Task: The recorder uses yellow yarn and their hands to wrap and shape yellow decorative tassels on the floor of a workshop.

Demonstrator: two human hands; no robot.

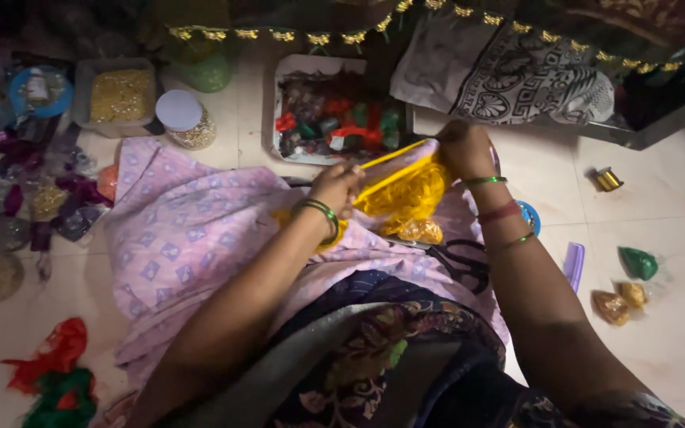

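Stretching yellow fabric (402, 178) taut over lilac cloth (192, 230) on the lap: left hand (336, 189) and right hand (463, 150) apart, each clamped on an edge. Best kept evenly tensioned, clear of scissors (463, 261).

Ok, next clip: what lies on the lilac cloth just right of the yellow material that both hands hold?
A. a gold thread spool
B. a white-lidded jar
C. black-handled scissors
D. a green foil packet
C. The black-handled scissors lie on the lilac cloth beside the yellow material, which the left hand and right hand grip; the jar, spool and packet sit on the floor.
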